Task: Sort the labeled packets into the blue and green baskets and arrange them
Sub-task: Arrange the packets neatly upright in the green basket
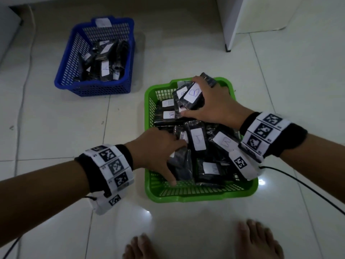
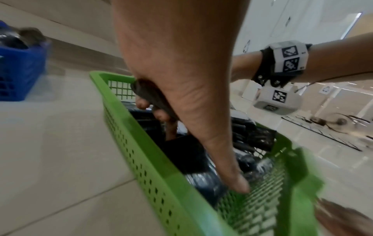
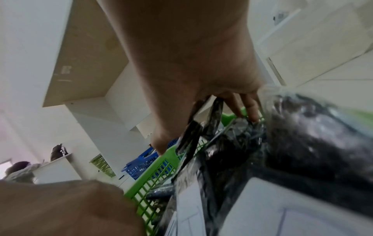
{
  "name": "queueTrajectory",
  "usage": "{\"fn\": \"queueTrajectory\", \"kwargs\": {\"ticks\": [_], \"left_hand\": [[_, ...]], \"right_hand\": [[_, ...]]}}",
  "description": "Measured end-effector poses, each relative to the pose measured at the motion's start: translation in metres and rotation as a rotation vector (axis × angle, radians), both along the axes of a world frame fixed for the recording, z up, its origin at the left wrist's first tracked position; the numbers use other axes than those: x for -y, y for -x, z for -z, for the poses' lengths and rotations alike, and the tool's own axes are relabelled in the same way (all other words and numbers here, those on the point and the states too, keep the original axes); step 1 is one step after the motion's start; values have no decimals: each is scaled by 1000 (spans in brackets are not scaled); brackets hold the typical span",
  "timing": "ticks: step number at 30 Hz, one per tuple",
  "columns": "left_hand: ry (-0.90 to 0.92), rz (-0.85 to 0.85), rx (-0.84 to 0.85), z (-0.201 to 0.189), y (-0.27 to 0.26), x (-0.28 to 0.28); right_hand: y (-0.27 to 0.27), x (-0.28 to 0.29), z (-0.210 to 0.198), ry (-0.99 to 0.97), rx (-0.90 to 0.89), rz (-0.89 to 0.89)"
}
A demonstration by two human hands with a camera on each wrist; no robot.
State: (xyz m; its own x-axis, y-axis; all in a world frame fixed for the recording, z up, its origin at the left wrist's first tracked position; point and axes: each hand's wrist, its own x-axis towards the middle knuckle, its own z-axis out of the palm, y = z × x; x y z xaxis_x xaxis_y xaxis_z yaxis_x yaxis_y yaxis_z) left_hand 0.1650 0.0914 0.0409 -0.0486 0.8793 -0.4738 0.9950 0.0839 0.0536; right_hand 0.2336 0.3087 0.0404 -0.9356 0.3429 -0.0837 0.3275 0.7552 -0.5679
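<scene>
A green basket (image 1: 186, 198) on the tiled floor holds several black packets with white labels. My right hand (image 1: 211, 107) grips a small bunch of them at the basket's far end; the top packet (image 1: 193, 94) is marked B. My left hand (image 1: 160, 146) reaches into the near left part, with its thumb pointing down to the basket floor. In the left wrist view its fingers (image 2: 141, 102) curl around a dark packet (image 2: 147, 94). The blue basket (image 1: 93, 90), also holding labeled packets, stands farther off to the left.
A white cabinet (image 1: 242, 21) stands at the back right. A black cable (image 1: 308, 187) runs across the floor to the right of the green basket. My bare feet (image 1: 257, 240) are near the bottom edge. Bare tiles separate the two baskets.
</scene>
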Motion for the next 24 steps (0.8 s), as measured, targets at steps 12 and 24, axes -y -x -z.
{"fn": "queueTrajectory", "kwargs": {"ticks": [12, 24], "left_hand": [[64, -29, 75, 15, -7, 5], [-301, -343, 516, 9, 19, -2]], "right_hand": [[-46, 10, -59, -124, 263, -383], [-87, 27, -12, -170, 460, -382]]}}
